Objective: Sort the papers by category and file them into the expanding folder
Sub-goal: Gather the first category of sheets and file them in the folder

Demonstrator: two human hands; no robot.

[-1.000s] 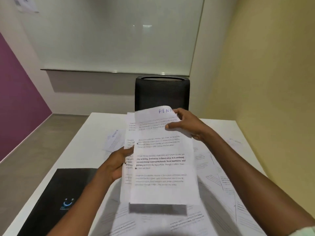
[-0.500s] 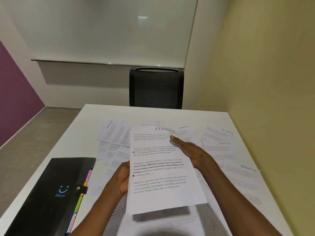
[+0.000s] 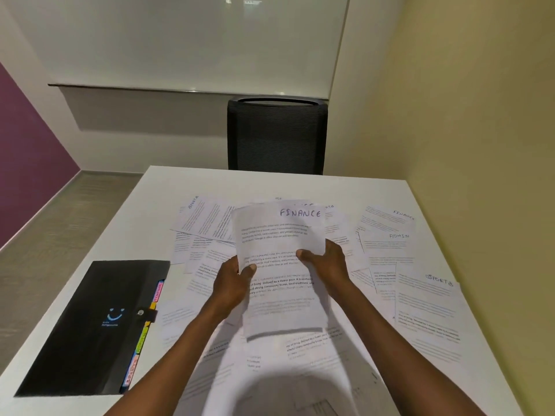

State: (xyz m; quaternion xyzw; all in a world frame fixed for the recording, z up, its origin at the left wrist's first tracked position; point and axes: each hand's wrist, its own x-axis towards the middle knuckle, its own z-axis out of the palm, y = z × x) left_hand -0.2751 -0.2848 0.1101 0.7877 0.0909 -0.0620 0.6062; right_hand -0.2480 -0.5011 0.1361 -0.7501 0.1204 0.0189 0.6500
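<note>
Both hands, left hand (image 3: 234,276) and right hand (image 3: 326,259), grip the FINANCE sheet (image 3: 279,235); around it loose papers (image 3: 426,310) lie unsorted, the black expanding folder (image 3: 90,325) left of the grip unopened.

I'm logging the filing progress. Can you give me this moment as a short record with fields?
held: sheet marked FINANCE, lifted above the table
left hand: grips its left edge
right hand: grips its right edge
folder: black, clasped shut, left on table
loose papers: scattered, marked SPORTS, ADMIN, FINANCE
chair: far side
</note>
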